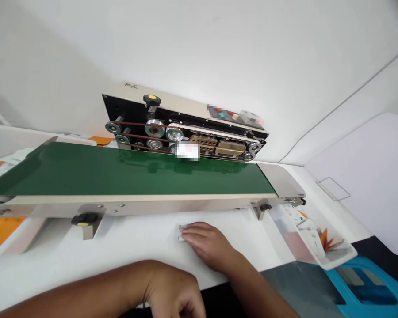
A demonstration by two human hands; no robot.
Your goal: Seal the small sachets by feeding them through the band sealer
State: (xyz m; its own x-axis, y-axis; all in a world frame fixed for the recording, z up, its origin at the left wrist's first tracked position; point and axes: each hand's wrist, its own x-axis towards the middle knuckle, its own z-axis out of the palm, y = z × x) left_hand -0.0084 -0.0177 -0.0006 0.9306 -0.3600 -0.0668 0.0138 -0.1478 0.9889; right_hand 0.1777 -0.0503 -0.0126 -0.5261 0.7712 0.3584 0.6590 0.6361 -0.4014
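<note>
My right hand (210, 246) rests on the white table in front of the machine. Its fingers lie together, closed on a small white packet (181, 233) whose left edge sticks out past the fingertips. Nearer to me, at the bottom edge, my left hand (175, 289) is bent inward with curled fingers. Those fingers are partly cut off by the frame, and what they hold, if anything, is hidden. Behind both hands runs a band sealer (185, 119) with a green conveyor belt (146, 176). A white packet (187, 151), blurred by pixels, stands at its rollers above the belt.
At the right, a white bin (340, 260) holds packets and orange pieces, above a blue plastic stool (384, 287). A larger white bin (29, 236) with orange and white packets sits under the belt's left end. Black-knobbed brackets (89, 227) support the conveyor.
</note>
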